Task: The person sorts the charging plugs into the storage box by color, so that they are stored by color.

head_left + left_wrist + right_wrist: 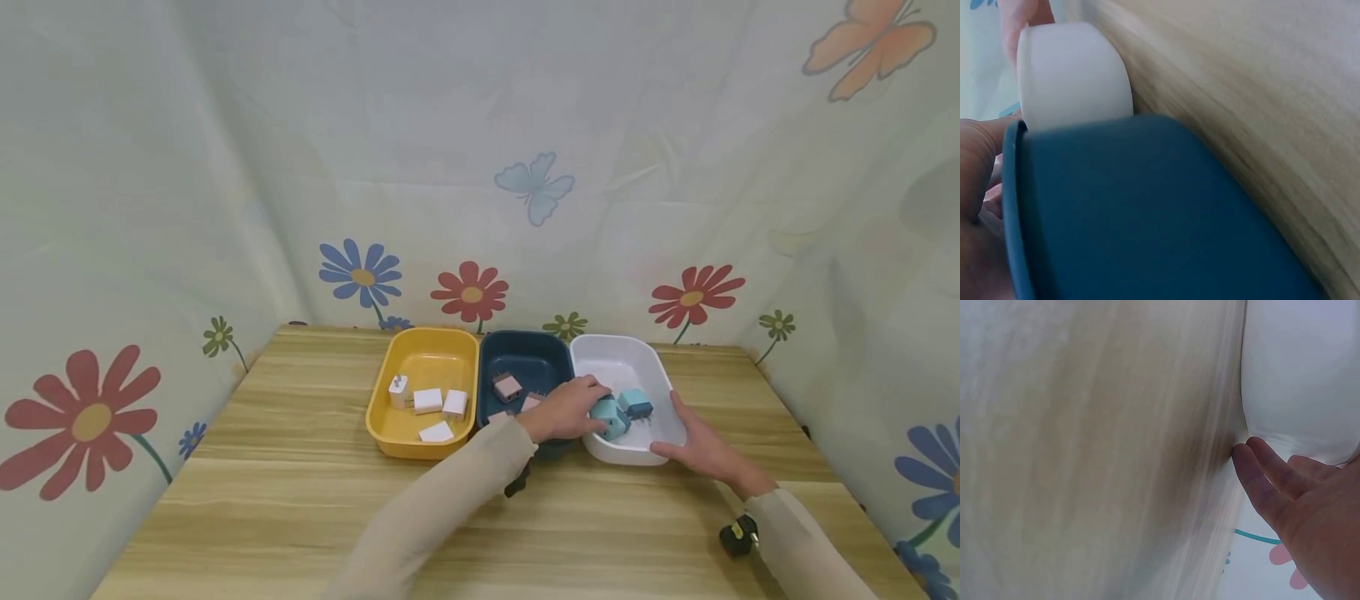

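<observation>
Three bins stand side by side. In the white bin (626, 454) lie several teal charger plugs, one teal charger (636, 402) resting toward its right side. My left hand (566, 410) reaches over the dark blue bin (525, 343) and pinches another teal charger (609, 417) between thumb and fingers at the white bin's left side. My right hand (701, 442) rests against the white bin's right front corner, its thumb by the front rim. In the right wrist view its extended fingers (1266, 478) touch the bin's outer wall. The left fingertips are hidden in the left wrist view.
The yellow bin (382, 437) at left holds several white chargers (427, 401). Pinkish chargers (507, 387) lie in the dark blue bin, partly hidden by my left arm. The wooden table (285, 500) ends at a flowered curtain (420, 125) behind and at both sides.
</observation>
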A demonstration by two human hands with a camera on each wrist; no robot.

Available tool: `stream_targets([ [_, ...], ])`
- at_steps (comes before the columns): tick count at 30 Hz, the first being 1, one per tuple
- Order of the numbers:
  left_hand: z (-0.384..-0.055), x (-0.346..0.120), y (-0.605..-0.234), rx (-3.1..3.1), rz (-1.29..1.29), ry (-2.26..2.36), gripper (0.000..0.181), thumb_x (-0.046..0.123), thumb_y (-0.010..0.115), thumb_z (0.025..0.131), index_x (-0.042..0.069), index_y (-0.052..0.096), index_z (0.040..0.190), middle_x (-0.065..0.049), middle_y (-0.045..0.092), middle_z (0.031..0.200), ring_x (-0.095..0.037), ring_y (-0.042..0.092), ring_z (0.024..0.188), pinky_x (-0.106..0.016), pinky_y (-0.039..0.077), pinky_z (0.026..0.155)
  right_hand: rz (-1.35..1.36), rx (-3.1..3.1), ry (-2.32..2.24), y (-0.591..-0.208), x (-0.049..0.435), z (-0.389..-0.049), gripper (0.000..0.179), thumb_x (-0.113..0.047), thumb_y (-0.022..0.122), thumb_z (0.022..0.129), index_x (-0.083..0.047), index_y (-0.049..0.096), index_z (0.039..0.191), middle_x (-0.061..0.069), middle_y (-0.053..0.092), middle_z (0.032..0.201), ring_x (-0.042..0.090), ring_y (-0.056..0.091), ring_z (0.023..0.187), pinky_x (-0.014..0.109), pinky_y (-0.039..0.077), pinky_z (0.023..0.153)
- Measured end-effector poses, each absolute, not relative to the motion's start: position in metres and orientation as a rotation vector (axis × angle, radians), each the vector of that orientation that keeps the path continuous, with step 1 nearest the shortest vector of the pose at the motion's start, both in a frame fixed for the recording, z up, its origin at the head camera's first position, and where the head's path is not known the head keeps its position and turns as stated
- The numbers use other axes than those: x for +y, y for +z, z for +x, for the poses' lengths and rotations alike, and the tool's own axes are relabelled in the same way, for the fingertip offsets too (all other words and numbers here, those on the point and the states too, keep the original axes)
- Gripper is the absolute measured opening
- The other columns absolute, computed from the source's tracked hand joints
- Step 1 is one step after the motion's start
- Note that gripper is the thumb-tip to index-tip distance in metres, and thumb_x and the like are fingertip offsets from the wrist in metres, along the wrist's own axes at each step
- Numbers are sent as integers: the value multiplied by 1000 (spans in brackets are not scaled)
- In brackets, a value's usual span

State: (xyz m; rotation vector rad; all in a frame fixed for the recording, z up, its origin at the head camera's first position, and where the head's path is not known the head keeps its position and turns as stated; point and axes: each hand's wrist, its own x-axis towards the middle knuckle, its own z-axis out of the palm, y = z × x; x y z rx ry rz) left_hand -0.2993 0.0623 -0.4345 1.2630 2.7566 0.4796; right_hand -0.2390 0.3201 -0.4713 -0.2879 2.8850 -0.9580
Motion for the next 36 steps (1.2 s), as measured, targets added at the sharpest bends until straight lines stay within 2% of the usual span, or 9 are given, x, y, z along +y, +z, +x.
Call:
stream_targets([
  [9,-313,59,-438,2761,1136,568,55,35,65,89,13,49,137,-2,50,130,-11,49,111,-23,40,96,-270,2872,-970,-472,319,-237,107,-42,71,83,4,-1,149,33,9,150,53,20,131,65,24,101],
  [26,-328,66,-445,2806,1092,568,58,36,67,88,12,49,137,-3,52,129,-11,49,109,-24,41,97,-283,2881,-968,-475,321,-238,109,-43,71,83,4,-2,148,33,8,150,53,21,131,65,25,100],
  [36,-327,61,-446,2830,1050,678,51,28,65,91,11,50,137,-3,53,127,-12,50,111,-25,42,97,-303,2890,-959,-472,319,-238,108,-40,71,83,6,-1,148,35,9,149,53,19,131,65,22,101],
])
